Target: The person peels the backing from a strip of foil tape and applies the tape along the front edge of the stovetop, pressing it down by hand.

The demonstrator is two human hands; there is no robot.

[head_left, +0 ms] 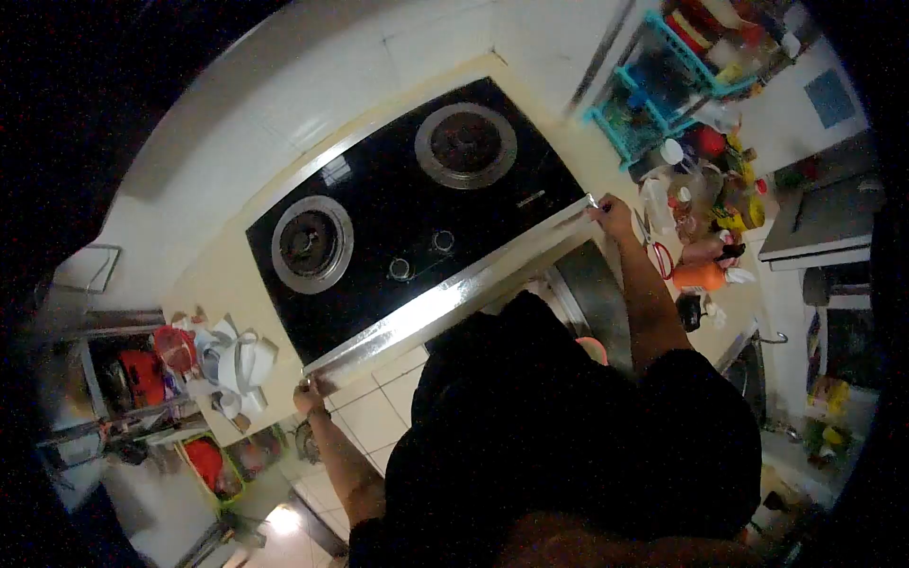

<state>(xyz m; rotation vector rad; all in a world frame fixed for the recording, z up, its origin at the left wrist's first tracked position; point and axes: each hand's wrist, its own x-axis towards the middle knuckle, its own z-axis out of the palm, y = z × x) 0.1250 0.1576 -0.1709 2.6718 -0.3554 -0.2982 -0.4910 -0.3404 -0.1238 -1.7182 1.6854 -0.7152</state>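
Note:
A long strip of shiny silver foil (421,314) stretches along the front edge of the black glass cooktop (369,204). My left hand (308,396) pinches its lower left end, near the cooktop's front left corner. At the opposite end, beside the front right corner, my right hand (614,214) has its fingers closed on the foil. The strip looks taut between both hands; whether it touches the counter along its whole length I cannot tell. Two round burners (312,245) and two knobs (401,270) are on the cooktop.
Red-handled scissors (660,257) lie just right of my right hand, close to several bottles, one an orange bottle (699,275). Turquoise baskets (632,121) stand at the back right. Crumpled white material (241,364) lies on the left counter (210,270). Floor tiles (365,417) show below.

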